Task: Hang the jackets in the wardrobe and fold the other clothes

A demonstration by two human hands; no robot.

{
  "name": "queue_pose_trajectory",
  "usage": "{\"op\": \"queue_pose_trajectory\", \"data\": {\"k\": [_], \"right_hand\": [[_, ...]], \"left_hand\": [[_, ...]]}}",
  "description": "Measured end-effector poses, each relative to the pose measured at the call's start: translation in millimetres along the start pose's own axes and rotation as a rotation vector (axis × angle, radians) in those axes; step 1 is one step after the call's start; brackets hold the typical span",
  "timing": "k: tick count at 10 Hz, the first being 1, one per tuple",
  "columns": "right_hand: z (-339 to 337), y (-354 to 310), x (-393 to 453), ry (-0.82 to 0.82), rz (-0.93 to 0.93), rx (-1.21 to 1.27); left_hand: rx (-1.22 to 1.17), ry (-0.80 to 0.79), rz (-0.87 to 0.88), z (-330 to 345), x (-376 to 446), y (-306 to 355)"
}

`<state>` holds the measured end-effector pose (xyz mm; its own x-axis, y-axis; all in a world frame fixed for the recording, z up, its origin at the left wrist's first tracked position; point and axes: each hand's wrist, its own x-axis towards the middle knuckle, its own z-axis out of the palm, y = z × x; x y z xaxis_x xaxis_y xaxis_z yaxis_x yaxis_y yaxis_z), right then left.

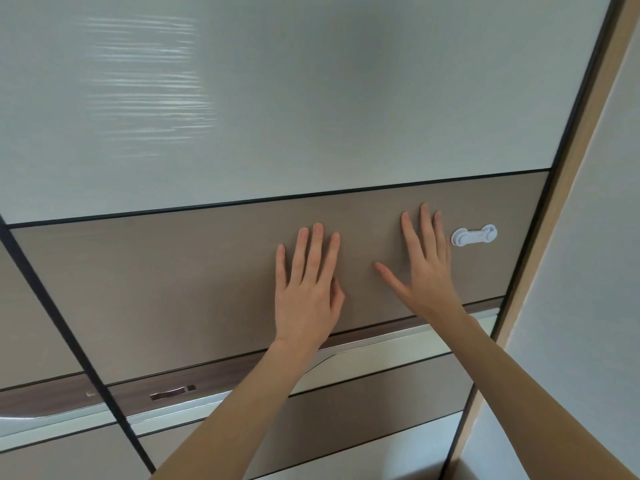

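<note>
A sliding wardrobe door (pixel 173 289) fills the view, with a pale glossy upper panel and a taupe middle band. My left hand (pixel 306 289) lies flat on the taupe band, fingers straight and spread. My right hand (pixel 426 268) presses flat on the same band a little to the right, thumb stretched out towards the left hand. Neither hand holds anything. No jackets or other clothes are in view.
A white plastic child-safety latch (pixel 474 235) is stuck on the band just right of my right hand. The door's dark frame edge (pixel 540 216) meets a light wooden wardrobe side (pixel 571 174) on the right. A second door panel (pixel 31 323) overlaps at the left.
</note>
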<state>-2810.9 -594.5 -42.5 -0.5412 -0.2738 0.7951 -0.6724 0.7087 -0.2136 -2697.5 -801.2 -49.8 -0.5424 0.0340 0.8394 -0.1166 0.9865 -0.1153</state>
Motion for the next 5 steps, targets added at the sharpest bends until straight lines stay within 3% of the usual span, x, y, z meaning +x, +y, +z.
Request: {"op": "queue_pose_trajectory", "data": {"k": [3, 5], "right_hand": [[-26.2, -13.8, -4.0, -0.079, 0.066, -0.159], [-76.5, -62.7, -25.7, -0.078, 0.061, -0.257]], "left_hand": [[-0.080, -0.107, 0.034, -26.4, 2.4, -1.6], [-0.417, -0.076, 0.052, -75.8, 2.7, -28.4]]}}
